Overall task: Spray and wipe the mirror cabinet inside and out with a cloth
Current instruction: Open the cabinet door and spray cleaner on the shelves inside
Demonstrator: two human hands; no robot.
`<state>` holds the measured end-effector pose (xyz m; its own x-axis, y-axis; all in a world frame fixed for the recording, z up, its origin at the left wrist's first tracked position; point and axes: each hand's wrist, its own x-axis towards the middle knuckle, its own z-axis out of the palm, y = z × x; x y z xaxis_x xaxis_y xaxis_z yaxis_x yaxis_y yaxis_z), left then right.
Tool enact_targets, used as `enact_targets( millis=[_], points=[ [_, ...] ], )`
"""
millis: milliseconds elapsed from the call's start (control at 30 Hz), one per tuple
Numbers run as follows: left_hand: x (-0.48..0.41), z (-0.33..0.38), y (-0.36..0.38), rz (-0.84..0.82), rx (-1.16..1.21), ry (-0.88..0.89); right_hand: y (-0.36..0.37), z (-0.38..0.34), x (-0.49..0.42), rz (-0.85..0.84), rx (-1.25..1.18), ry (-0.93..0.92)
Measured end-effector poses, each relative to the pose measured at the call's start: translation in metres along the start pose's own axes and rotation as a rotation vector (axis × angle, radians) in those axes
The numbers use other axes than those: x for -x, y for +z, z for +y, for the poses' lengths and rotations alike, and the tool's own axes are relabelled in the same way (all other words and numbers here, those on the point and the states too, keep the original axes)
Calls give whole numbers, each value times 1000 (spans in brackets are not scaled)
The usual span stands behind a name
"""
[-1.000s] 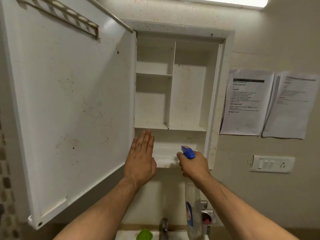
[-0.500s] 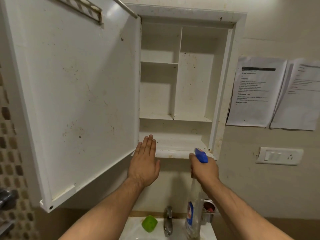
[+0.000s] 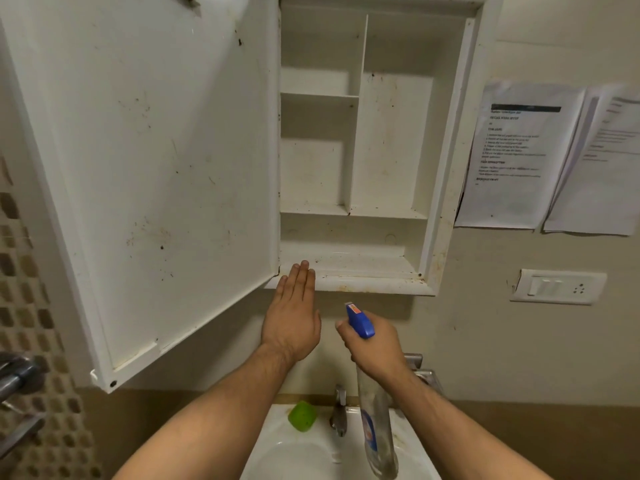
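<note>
Tiled wall strip (image 3: 20, 306) at far left, brown and beige mosaic, with a metal fitting (image 3: 17, 375) partly in view
Cabinet door (image 3: 149, 168), white, swung open to the left, inner face speckled with brown stains
Mirror cabinet (image 3: 446, 168), white, wall-mounted, interior divided by shelves and one upright partition; shelves bare, grime along the bottom ledge
Left hand (image 3: 292, 320), flat and open, fingers together, fingertips at the cabinet's lower edge just beside the door hinge corner
Green object (image 3: 302, 415), rounded, on the sink rim; cannot tell what it is
Sink (image 3: 277, 455), white, below the cabinet, with a metal tap (image 3: 339, 414) at its back
Right hand (image 3: 377, 348), closed around the neck of the spray bottle (image 3: 375, 434), clear body hanging down over the sink, blue trigger head (image 3: 360, 322) pointing up toward the cabinet
Printed sheets (image 3: 516, 157), two, on the wall right of the cabinet
Switch plate (image 3: 557, 287), white, below the sheets
</note>
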<state>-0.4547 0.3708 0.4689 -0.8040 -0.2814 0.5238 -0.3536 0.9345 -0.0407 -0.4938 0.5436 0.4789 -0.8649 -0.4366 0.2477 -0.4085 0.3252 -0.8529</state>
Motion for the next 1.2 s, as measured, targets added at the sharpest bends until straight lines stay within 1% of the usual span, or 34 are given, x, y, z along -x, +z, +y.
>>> enact_targets(
  millis=[133,267,367,467,567,733,933,1133,1200],
  points=[
    [15,-11,-2,-22,-8,-65,16,-11,1,-51,42,-11],
    [26,-18,-1,-21,-13,-90,17,-20,0,-37,-20,-29],
    [26,-17,-2,-17,-6,-96,12,-23,-3,-63,-24,-29],
    [22,-13,-5,-15,-24,-82,7,-35,-5,-98,-1,-79],
    [15,-13,-11,23,-78,-97,1,-54,-10,-147,-94,-138],
    [4,-20,-30,67,-201,-112,-2,-92,-24,-186,-267,-137],
    [-24,-33,-87,142,-404,-206,-19,-151,-47,-281,-404,-253],
    [-46,-49,-163,203,-587,-218,-37,-204,-77,-270,-462,-342],
    [-50,-50,-191,234,-630,-247,-45,-221,-86,-286,-513,-367]
  ],
)
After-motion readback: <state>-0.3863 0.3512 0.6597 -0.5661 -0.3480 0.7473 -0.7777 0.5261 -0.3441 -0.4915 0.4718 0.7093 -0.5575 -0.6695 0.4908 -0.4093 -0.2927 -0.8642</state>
